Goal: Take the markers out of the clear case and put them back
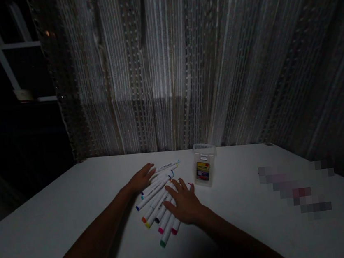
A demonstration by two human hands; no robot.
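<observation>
Now both my hands lie flat and open, left hand (142, 178) and right hand (183, 204), on the markers (155, 199) fanned at mid-frame on the worktop (75, 206), none yet in the case (205, 164) just right.

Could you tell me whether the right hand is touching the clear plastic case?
Apart. The head view shows bare table between the right hand, lying on the markers, and the clear plastic case.

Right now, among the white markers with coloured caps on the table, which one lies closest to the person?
The white marker with the green cap: its cap end reaches closer to the person than the pink, yellow and orange ends.
</observation>
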